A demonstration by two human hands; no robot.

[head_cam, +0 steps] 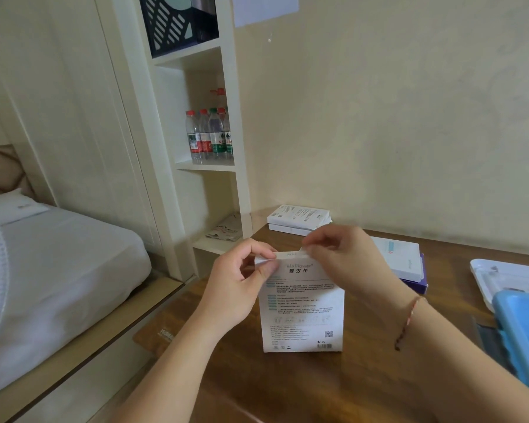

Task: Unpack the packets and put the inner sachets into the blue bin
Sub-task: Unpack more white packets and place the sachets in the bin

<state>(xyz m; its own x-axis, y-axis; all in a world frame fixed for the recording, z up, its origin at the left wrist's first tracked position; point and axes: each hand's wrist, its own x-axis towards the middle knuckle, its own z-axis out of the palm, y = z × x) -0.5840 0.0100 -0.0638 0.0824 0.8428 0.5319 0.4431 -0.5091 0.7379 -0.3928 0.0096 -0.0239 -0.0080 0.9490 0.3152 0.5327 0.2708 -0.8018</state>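
A white packet (302, 303) stood upright on its bottom edge on the brown wooden tabletop (287, 386), near the middle of the view, its printed back facing the camera. The left hand (242, 279) pinched the top-left corner of the packet's flap between thumb and curled fingers. The right hand (339, 254) curled over the top-right edge, its fingertips pinching the sealed strip there.

The packet looked like thin card or stiff paper: light, flat-sided, firm enough to stand by itself, yet easily creased or crushed by a hard squeeze. Its surface seemed matte, so slipping was unlikely to be a problem. The sensible hold was at the top flap, where both hands already were, with one hand steadying the body while the other peeled the seal. Whatever sachets lay inside were hidden, so their feel could not be judged.

The blue bin (522, 331) sat at the near right edge, partly out of frame, with a white tray (483, 270) just beyond it. More white packets (298, 219) were stacked at the far side by the wall, and another (402, 257) lay on a purple box (419, 285) to the right.
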